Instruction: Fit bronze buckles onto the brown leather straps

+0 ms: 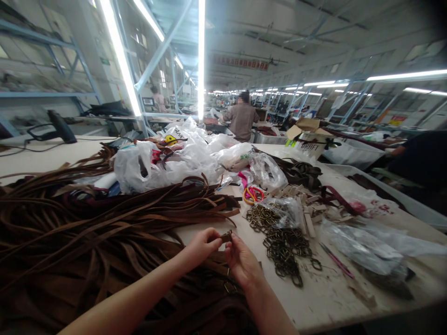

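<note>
My left hand (pixel 205 243) and my right hand (pixel 241 260) meet over the front of the table, fingertips pinched together. Between them is a small brown leather strap end (pixel 226 237), with what looks like a bit of dark metal at its top. Fingers cover much of it. Under my right hand a metal ring (pixel 229 286) shows among the straps. To the left spreads a big heap of long brown leather straps (pixel 104 242), passing beneath my forearms. A pile of bronze-coloured metal rings (pixel 286 242) lies just right of my right hand.
Beyond the rings are orange-handled scissors (pixel 253 195) and a mound of white plastic bags (pixel 188 153). At right lie a pink-handled tool (pixel 338 263) and a clear plastic bag (pixel 363 246). A black bottle (pixel 61 126) stands far left. A person (pixel 241 118) is farther back.
</note>
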